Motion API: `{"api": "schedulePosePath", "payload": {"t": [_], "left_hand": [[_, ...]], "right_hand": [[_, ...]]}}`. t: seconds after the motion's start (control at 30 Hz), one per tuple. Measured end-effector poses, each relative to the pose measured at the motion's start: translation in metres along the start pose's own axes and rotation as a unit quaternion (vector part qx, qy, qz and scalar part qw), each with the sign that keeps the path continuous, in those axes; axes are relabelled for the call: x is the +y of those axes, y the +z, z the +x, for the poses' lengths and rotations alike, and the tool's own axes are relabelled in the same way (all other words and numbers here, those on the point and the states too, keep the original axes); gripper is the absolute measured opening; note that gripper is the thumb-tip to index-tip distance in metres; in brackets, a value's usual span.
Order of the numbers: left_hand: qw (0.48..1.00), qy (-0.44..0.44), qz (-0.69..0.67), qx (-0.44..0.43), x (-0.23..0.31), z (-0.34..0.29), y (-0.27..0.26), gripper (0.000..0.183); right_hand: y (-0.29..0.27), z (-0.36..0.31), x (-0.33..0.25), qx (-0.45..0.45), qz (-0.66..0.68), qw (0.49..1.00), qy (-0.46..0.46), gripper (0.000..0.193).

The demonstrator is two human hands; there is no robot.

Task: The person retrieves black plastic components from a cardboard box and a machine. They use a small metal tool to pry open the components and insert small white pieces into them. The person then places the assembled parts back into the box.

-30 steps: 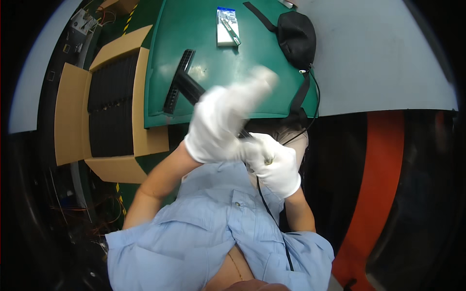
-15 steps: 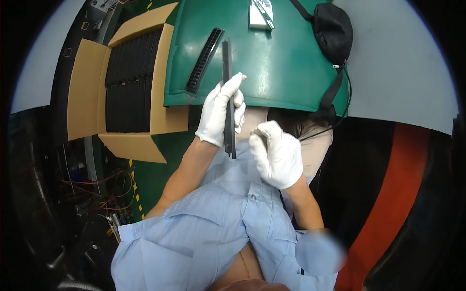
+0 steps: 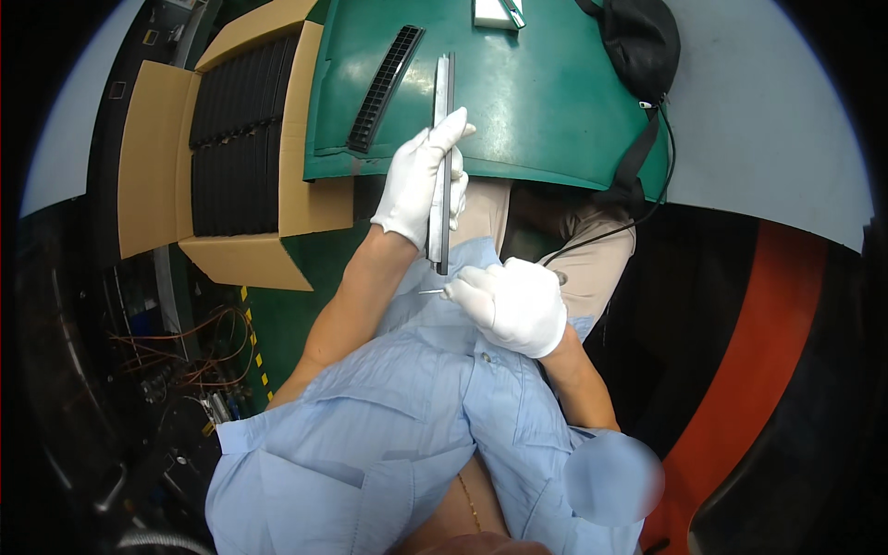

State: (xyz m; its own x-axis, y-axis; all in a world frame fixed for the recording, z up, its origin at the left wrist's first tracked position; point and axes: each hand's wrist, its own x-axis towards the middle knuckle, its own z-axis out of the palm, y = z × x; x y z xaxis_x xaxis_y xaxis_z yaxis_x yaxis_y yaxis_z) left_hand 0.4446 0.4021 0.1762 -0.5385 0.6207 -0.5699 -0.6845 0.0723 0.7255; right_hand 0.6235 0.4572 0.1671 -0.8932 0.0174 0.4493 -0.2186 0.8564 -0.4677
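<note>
Above the green table edge (image 3: 555, 139), white-gloved left hand (image 3: 421, 185) clamps a long, narrow black-and-grey strip (image 3: 442, 157) upright at mid-length, seemingly light, stiff, best gripped by its edges; white-gloved right hand (image 3: 513, 305) pinches a thin metal tool (image 3: 431, 291) near its lower end.

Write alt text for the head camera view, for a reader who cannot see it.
A white-gloved left hand holds a long, narrow dark strip upright over a green table, while the white-gloved right hand points a thin metal tool near its lower end. A ribbed black strip lies on the table beside an open cardboard box.
</note>
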Motion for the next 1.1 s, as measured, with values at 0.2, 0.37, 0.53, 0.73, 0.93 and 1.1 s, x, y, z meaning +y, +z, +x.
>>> {"api": "schedulePosePath", "payload": {"t": [0.2,0.37,0.53,0.73,0.93,1.1], "left_hand": [[1.000,-0.017,-0.024,-0.006,-0.003,-0.011,0.003,0.061],[0.997,-0.049,-0.047,-0.024,-0.017,-0.017,0.001,0.054],[0.996,-0.074,-0.011,-0.044,-0.027,-0.036,0.000,0.055],[0.991,-0.074,0.085,-0.069,-0.040,-0.073,-0.008,0.058],[0.986,-0.032,0.150,-0.057,-0.043,-0.085,-0.010,0.058],[0.983,-0.004,0.177,-0.055,-0.050,-0.086,-0.013,0.059]], "right_hand": [[-0.013,0.009,-0.004,0.018,0.000,0.998,0.061,0.023],[-0.010,0.011,0.008,0.038,-0.032,0.996,0.076,0.024],[-0.010,0.009,0.018,0.056,-0.056,0.992,0.099,0.025],[-0.016,0.007,0.029,0.077,-0.069,0.989,0.104,0.026],[-0.019,0.012,0.030,0.121,-0.072,0.985,0.096,0.026],[-0.027,0.016,0.040,0.123,-0.110,0.980,0.109,0.026]]}}
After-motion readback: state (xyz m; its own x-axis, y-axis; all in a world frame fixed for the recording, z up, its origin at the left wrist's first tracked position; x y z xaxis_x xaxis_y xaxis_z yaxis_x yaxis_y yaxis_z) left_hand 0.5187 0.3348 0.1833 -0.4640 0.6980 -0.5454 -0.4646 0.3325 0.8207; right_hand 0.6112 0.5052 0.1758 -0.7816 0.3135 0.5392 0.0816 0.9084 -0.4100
